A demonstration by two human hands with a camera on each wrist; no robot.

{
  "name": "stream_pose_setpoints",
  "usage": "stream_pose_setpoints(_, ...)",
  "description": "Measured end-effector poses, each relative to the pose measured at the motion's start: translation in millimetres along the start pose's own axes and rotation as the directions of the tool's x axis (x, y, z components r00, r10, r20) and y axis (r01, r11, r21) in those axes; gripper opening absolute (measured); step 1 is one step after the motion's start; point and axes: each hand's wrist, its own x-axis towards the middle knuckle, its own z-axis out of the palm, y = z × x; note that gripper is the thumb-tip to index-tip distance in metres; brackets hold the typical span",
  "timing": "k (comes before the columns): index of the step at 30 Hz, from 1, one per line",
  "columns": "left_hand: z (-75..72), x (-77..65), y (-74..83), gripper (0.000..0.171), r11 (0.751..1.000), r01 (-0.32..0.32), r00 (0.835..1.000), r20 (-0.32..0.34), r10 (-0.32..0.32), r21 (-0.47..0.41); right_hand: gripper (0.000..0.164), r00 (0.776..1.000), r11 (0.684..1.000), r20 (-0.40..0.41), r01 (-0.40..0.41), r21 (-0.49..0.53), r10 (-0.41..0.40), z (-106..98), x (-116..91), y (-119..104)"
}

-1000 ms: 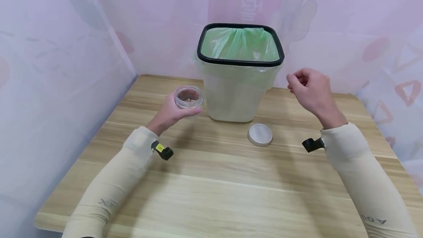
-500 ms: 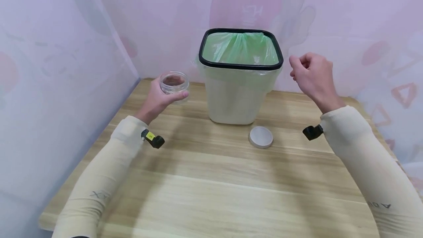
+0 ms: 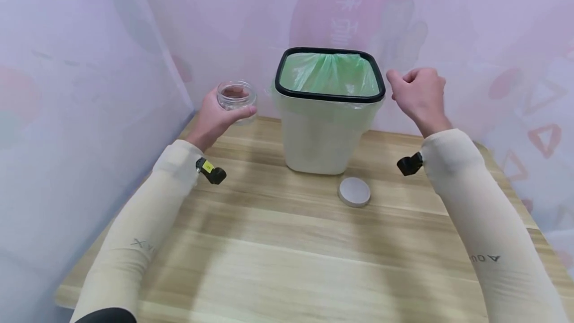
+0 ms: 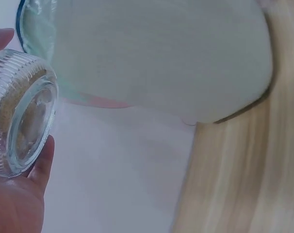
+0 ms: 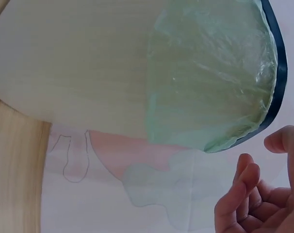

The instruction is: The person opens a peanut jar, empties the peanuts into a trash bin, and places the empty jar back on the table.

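Note:
My left hand (image 3: 215, 116) grips a clear glass jar (image 3: 244, 119) around its side, left of the bin and above the table. The jar has no lid on it. In the left wrist view the jar (image 4: 23, 114) shows its ribbed wall and round base, with tan contents blurred through the glass. A cream bin (image 3: 316, 136) with a black rim and a green plastic liner stands between the hands. Just right of its rim my right hand (image 3: 420, 94) is raised. In the right wrist view that hand (image 5: 263, 199) has loosely curled fingers, thumb apart, holding nothing.
A round whitish lid (image 3: 354, 192) lies on the wooden table (image 3: 269, 253), in front of the bin. Printed pale sheets (image 3: 224, 24) hang behind and to the left of the table. A small black camera sits on each wrist.
My left hand has carried the jar left and up, away from the bin. The tan pieces seen inside earlier no longer show from above. My right hand has risen slightly in view.

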Motion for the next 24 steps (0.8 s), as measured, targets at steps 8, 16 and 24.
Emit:
stream_pose_setpoints(8,-1.4,17.0,22.9,0.067,0.999,-0.044,0.998,-0.037,0.045,0.009,0.050,0.997,0.999,0.063,-0.046,0.006,0.046,1,7,-7)
stream_pose_setpoints(16,-1.5,18.9,60.9,0.063,0.995,-0.078,0.996,-0.035,0.080,0.060,0.048,0.998,0.998,0.060,-0.029,-0.050,0.032,10,15,-10)
stream_pose_setpoints(24,-2.5,28.2,86.9,0.065,0.992,-0.092,0.994,-0.045,0.096,0.086,0.045,0.997,0.995,0.074,-0.017,-0.094,0.024,10,18,-18)
